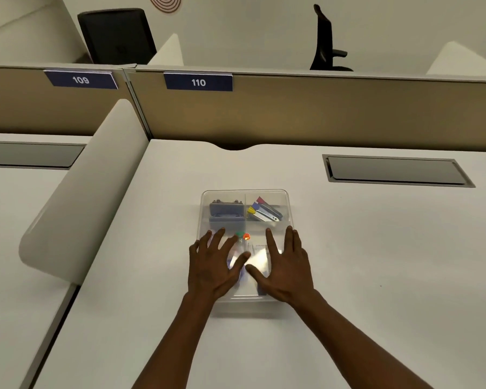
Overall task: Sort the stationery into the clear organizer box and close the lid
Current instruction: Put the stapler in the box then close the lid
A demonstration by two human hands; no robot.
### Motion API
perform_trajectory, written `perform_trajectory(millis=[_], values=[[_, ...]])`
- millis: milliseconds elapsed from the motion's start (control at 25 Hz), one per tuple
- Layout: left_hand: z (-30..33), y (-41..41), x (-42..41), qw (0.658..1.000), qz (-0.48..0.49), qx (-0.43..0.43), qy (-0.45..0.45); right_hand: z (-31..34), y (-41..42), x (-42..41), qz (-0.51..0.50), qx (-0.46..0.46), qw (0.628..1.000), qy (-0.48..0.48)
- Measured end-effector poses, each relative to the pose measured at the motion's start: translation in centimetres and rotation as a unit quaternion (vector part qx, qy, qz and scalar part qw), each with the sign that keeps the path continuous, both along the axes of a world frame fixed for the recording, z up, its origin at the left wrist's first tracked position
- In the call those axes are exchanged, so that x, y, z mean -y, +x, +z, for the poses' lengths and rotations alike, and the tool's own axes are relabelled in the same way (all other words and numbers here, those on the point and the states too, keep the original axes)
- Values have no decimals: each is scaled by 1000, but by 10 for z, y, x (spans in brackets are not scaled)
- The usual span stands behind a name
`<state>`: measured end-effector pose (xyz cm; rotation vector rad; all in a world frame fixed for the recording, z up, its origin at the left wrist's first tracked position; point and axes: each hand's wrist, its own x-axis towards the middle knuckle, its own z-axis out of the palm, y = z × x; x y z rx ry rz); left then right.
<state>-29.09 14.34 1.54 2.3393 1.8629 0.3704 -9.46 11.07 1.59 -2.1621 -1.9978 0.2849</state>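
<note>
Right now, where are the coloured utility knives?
In the head view, the coloured utility knives lie in the far right compartment of the clear organizer box, beside the grey case on their left and beyond the right hand.

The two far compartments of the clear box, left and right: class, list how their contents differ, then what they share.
1. The far-left compartment holds grey-blue blocky items, seemingly two; the far-right compartment holds several slim pieces.
2. The left contents are one dull colour; the right ones have red, blue and yellow ends.
3. The left items lie square to the walls; the right ones lie diagonally.

Shared: both sit under the clear lid, beyond both hands.
</note>
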Motion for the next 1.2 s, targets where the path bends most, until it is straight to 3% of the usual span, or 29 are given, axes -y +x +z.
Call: perform_trajectory(millis=[120, 440, 680, 880, 1080, 1200], values=[[8, -1, -21, 997, -10, -3, 72, 16, 6, -33, -24, 78, 994, 69], [-10, -9, -58, 995, -33, 48, 76, -7, 19, -62, 18, 3, 999, 40], [-13, -8, -61, 1000, -19, 8, -4, -10, 22, -65, 20, -67, 997, 23], [-10, -6, -62, 999, 10, 22, -23, -9, 23, -68, 1, -40, 999, -3], [12, 4, -90, 997, 53, -46, -15, 10, 3, -104, -38, 43, 998, 35], [17, 11, -108, 995, 56, -81, 11, 7, -1, -111, -60, 24, 996, 62]])
